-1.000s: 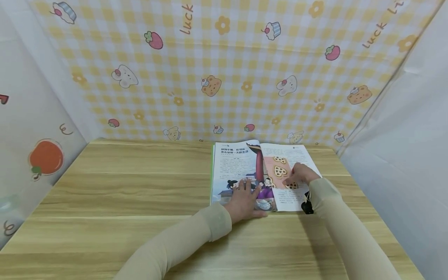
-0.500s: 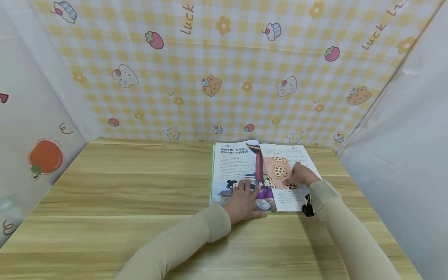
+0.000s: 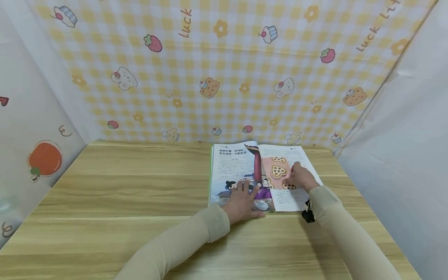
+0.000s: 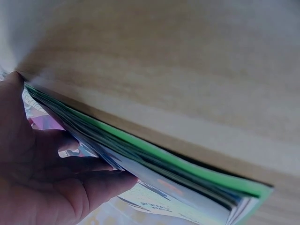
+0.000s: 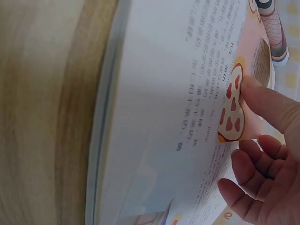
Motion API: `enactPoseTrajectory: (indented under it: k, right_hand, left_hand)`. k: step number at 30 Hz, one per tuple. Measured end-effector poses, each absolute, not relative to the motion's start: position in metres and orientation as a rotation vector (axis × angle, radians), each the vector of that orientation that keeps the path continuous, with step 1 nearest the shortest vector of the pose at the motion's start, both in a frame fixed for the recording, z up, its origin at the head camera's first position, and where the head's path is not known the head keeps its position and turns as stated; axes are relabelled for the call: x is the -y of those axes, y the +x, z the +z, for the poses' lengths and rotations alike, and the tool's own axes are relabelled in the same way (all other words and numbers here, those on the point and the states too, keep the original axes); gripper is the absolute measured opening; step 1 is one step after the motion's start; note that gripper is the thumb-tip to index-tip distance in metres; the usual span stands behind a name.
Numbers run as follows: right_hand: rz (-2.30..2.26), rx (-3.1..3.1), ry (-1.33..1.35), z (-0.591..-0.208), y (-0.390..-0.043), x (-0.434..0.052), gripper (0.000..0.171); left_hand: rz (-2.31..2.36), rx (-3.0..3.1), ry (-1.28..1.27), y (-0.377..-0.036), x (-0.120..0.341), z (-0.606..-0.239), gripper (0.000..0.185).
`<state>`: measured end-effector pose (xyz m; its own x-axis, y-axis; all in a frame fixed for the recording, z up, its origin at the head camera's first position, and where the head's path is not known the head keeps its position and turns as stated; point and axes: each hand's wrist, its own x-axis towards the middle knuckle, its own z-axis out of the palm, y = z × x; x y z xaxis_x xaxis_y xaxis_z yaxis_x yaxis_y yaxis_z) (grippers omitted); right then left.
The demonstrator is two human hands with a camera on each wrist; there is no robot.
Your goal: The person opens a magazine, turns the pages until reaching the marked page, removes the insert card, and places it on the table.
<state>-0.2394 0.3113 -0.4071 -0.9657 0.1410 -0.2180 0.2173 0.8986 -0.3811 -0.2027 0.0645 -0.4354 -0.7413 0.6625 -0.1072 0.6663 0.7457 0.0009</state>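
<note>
Barely anything has shifted since a second ago: both hands sit where they were on the open magazine point(image 3: 260, 175), and only the head camera has tipped a touch, nudging the scene leftward. The magazine lies flat at the far right of the wooden bench point(image 3: 122, 202), close under the checked backdrop point(image 3: 224, 70), spine running away from the person, its spread wider than it is deep, headline at the far edge.

From the head view, the left hand point(image 3: 243, 202) presses flat on the illustrated left page, fingers point(image 3: 245, 186) straight and slightly spread, thumb out along the near edge. The right hand point(image 3: 301, 177) rests on the right page by the heart-dotted biscuit pictures.

Over to the left wrist view, which gives what the head view cannot: the page stack edge-on with a green cover point(image 4: 197, 161) underneath, thumb and fingers point(image 4: 89, 187) lying relaxed on the paper. The print there is too blurred to read.

The right wrist view closes in on the right hand point(image 5: 262, 154): the forefinger tip touches the page at a biscuit drawing point(image 5: 230, 108), the other fingers point(image 5: 246, 171) loosely curled together, gripping nothing. Its palm is cut off by the frame. A small black object point(image 3: 308, 216) at the right sleeve is hard to make out.
</note>
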Motion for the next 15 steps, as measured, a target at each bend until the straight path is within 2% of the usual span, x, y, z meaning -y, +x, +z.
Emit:
enactPoseTrajectory:
  k: [8, 15]
  right_hand:
    - [-0.580, -2.937, 0.243, -0.4094, -0.2369, -0.3110, 0.031]
    - [-0.745, -2.938, 0.260, -0.4103, -0.2336, -0.3168, 0.026]
  left_hand:
    - [-0.048, -2.838, 1.075, -0.2029, -0.0642, -0.4357, 0.092]
    - [-0.050, -2.828, 1.070, -0.2023, -0.0645, -0.4335, 0.092]
